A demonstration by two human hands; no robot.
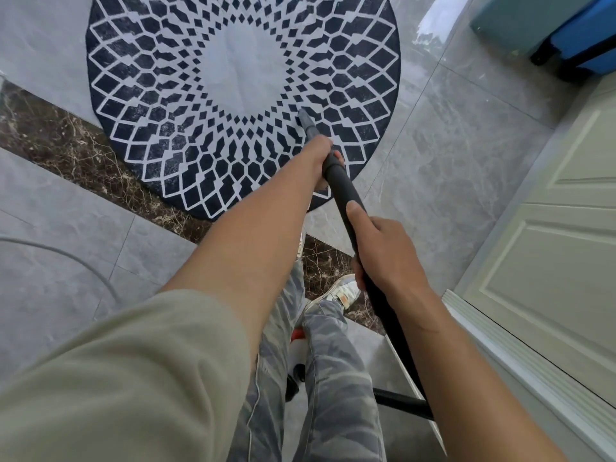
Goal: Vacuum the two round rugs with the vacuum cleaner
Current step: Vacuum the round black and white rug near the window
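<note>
View from above, looking down a person's outstretched arms to a polished floor (pixel 450 145) of large grey, marble-look tiles. A band of dark brown veined stone (pixel 66 141) crosses it diagonally from the left edge toward the person's feet.

A round rug (pixel 160 105) lies flat ahead, navy with a pale lattice of diamonds that shrink toward a plain pale centre. Its near edge overlaps the brown band.

The vacuum cleaner's black wand (pixel 343 195) slants from lower right up to the rug. Its grey tapered nozzle (pixel 305 118) touches the pile just right of the pale centre, among the smallest diamonds.

The left hand (pixel 321 153) is wrapped around the wand close behind the nozzle. The right hand (pixel 386 251) grips it further back, thumb laid along the tube.

A black hose (pixel 403 402) trails along the floor behind the right arm. A pale cable (pixel 66 255) curves over the tiles at left.

Along the right side stands a white panelled door (pixel 550 261). In the top right corner sit a teal box (pixel 520 18) and a blue object (pixel 590 38) — what it is, I cannot tell.

Below are a beige sleeve (pixel 116 378), grey patterned trousers (pixel 336 378) and a pale shoe (pixel 343 290).
</note>
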